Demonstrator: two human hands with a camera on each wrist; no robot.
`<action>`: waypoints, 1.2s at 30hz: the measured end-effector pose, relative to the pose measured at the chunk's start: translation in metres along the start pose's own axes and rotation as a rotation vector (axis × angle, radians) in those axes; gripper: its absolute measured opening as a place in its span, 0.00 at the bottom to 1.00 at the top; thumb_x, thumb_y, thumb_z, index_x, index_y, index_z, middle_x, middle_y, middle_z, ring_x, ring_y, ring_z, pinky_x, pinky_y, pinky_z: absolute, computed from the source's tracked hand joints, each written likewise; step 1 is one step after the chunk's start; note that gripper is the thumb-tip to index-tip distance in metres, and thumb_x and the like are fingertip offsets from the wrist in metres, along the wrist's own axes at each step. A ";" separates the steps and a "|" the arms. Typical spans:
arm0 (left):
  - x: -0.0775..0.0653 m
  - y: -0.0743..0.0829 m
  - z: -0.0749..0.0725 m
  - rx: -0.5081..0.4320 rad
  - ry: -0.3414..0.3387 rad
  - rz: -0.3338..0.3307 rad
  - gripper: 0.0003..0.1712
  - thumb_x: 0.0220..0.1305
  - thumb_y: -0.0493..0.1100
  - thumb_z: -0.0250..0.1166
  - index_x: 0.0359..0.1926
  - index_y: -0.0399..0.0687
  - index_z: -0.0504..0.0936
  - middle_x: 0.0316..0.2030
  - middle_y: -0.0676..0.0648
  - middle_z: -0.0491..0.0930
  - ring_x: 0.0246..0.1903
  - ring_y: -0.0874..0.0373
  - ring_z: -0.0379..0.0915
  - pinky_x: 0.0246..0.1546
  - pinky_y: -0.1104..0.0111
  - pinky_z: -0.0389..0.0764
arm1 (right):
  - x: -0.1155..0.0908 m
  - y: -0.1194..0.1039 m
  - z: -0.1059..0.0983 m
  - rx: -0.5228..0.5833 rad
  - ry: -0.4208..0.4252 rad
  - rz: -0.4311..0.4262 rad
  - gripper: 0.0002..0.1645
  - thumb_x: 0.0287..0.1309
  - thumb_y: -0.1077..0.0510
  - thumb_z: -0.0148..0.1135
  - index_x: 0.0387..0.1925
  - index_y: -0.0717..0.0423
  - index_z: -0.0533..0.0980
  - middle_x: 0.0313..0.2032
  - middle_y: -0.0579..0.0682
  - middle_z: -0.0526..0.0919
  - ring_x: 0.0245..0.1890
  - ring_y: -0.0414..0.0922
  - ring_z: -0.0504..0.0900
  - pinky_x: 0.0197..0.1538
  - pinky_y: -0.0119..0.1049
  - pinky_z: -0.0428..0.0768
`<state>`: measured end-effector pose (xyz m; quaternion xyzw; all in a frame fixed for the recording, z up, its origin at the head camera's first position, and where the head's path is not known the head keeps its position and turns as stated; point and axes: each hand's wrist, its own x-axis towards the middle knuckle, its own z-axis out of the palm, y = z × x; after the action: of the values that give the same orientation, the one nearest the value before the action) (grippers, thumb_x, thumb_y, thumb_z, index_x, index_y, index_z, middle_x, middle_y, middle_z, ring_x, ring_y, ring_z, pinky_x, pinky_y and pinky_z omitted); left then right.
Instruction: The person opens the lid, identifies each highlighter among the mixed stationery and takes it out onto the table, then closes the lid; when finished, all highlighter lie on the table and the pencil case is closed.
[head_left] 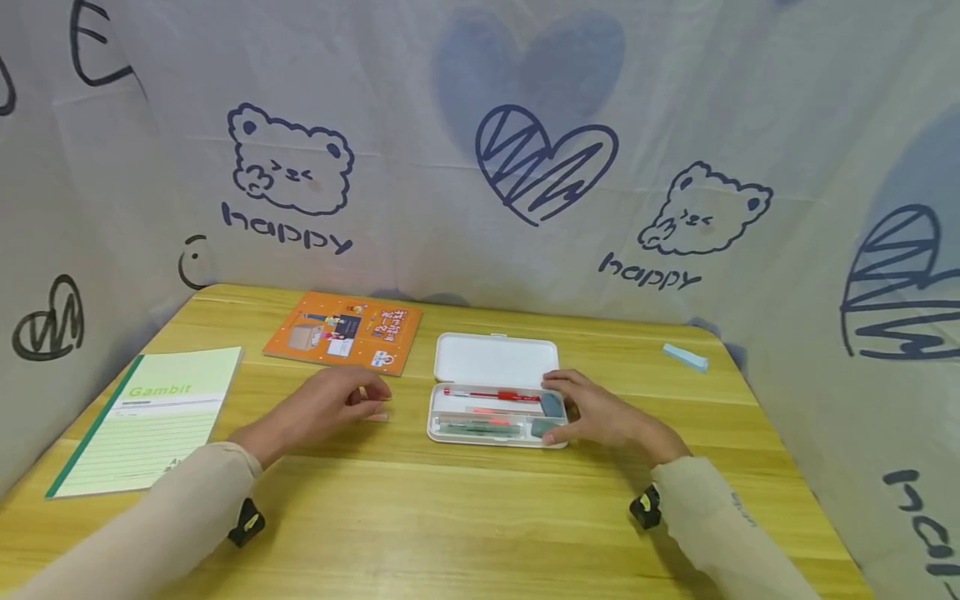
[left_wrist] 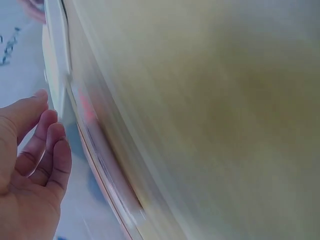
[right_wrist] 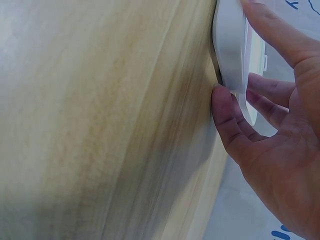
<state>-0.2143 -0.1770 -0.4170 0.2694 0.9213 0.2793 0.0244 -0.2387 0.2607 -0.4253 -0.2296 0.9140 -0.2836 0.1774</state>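
A white pencil case (head_left: 495, 360) lies with its lid raised on the wooden table. Inside are a red pen (head_left: 491, 395), a clear greenish pen (head_left: 480, 427) and two grey-blue erasers (head_left: 551, 406). My right hand (head_left: 596, 412) grips the case's right end, thumb at the front edge and fingers farther back; the right wrist view shows the fingertips (right_wrist: 225, 107) against the case's end. Left of the case, my left hand (head_left: 326, 408) hovers with loosely bent fingers, nothing visible between them. A pale pen with a pink part (left_wrist: 112, 165) lies just beyond it, blurred in the left wrist view.
An orange booklet (head_left: 345, 332) lies behind my left hand. To the left is a pale green notebook (head_left: 161, 408). A light blue strip (head_left: 685, 357) rests at the back right. A white cloth with drawings (head_left: 420, 167) hangs along the table's back edge.
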 end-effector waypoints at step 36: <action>0.041 0.049 0.055 0.075 -0.012 0.199 0.06 0.73 0.41 0.74 0.46 0.47 0.93 0.38 0.53 0.91 0.38 0.65 0.81 0.46 0.66 0.85 | 0.000 0.002 0.001 -0.007 0.016 -0.023 0.57 0.62 0.42 0.81 0.80 0.64 0.64 0.83 0.62 0.58 0.81 0.64 0.61 0.82 0.66 0.60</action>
<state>-0.2151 -0.0943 -0.4337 0.3620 0.8997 0.2439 -0.0078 -0.2386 0.2613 -0.4270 -0.2384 0.9137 -0.2841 0.1662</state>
